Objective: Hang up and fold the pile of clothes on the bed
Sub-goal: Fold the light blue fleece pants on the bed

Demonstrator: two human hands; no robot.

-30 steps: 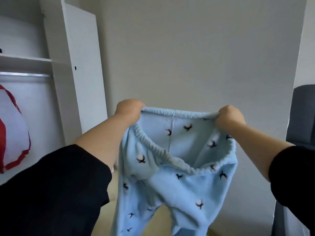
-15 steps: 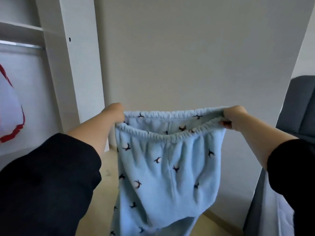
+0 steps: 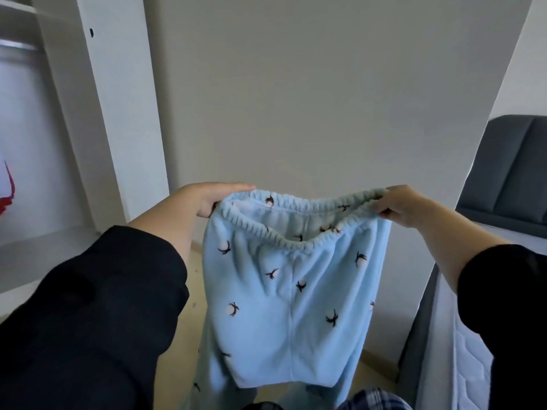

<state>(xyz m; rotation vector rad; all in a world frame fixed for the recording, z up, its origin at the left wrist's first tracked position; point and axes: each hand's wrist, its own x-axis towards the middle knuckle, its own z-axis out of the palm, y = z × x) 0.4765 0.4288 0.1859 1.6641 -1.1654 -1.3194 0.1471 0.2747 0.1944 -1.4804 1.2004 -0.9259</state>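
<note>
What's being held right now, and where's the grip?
Light blue fleece trousers with a dark bird print, hanging free. The left hand and right hand each grip one end of the elastic waistband.

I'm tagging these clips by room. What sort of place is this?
Probably a bedroom: an open white wardrobe with a hanging rail, a quilted mattress at the right, and pyjama trousers held up.

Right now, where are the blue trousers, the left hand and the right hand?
blue trousers [image 3: 290, 306], head view, front panel below waistband.
left hand [image 3: 211, 198], head view, middle of hand.
right hand [image 3: 405, 205], head view, middle of hand.
</note>
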